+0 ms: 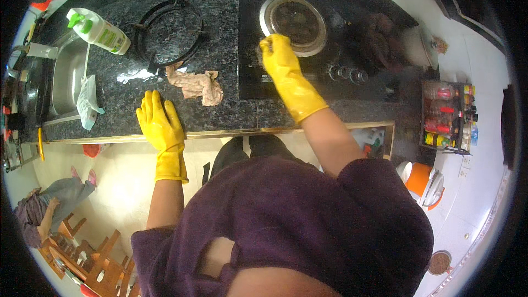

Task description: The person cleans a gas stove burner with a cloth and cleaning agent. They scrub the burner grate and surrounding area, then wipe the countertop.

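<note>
My right hand (280, 55), in a yellow rubber glove, is curled at the near left edge of a round metal burner ring (267, 18) on the black glass gas hob (251, 78). A grey, rough-looking scourer (260, 55) shows partly beside its fingers; the glove hides the rest. My left hand (161, 119), gloved alike, lies palm down near the front edge of the dark speckled countertop (227, 117), holding nothing. Beyond it, a crumpled beige cloth (196, 84) lies next to a black pan support (201, 29), which rests on the counter off the hob.
A white bottle with green trigger parts (99, 31) stands near the steel sink (68, 78). A pale packet (87, 103) lies at the sink's edge. Hob knobs (348, 74) are right of my right hand. A jar rack (443, 115) is far right. Behind left are another person (53, 206) and wooden chairs (103, 264).
</note>
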A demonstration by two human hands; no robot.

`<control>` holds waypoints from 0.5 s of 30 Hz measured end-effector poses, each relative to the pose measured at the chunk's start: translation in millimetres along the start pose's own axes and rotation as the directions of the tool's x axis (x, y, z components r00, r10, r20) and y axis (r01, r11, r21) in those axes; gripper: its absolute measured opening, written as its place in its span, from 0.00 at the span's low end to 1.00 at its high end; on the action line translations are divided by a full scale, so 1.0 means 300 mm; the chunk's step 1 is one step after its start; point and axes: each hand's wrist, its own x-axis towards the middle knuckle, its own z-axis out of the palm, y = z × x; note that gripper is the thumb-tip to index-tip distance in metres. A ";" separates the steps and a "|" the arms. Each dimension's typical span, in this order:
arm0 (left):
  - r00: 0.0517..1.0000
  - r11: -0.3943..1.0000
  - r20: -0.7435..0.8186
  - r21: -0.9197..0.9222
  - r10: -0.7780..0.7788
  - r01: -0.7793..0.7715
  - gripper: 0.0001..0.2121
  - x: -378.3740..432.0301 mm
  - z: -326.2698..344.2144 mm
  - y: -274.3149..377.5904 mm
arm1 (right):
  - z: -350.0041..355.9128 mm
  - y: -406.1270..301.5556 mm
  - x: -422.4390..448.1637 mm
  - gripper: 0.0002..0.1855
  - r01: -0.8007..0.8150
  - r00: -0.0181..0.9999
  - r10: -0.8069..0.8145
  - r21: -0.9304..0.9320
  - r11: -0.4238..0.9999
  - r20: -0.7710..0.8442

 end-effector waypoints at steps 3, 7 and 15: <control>0.999 1.000 -0.033 0.000 -0.005 0.005 0.19 -0.003 0.007 -0.009 | -0.075 0.052 0.056 0.05 -0.078 0.996 0.078 -0.014 0.997 0.031; 0.999 1.000 -0.042 -0.005 0.001 -0.001 0.19 -0.005 0.012 0.000 | -0.043 0.114 0.020 0.04 0.037 0.988 -0.026 -0.071 0.997 0.155; 0.995 0.998 -0.099 -0.062 0.018 -0.025 0.21 -0.004 -0.014 0.027 | -0.153 0.167 -0.026 0.07 -0.072 0.964 0.106 -0.143 0.987 0.245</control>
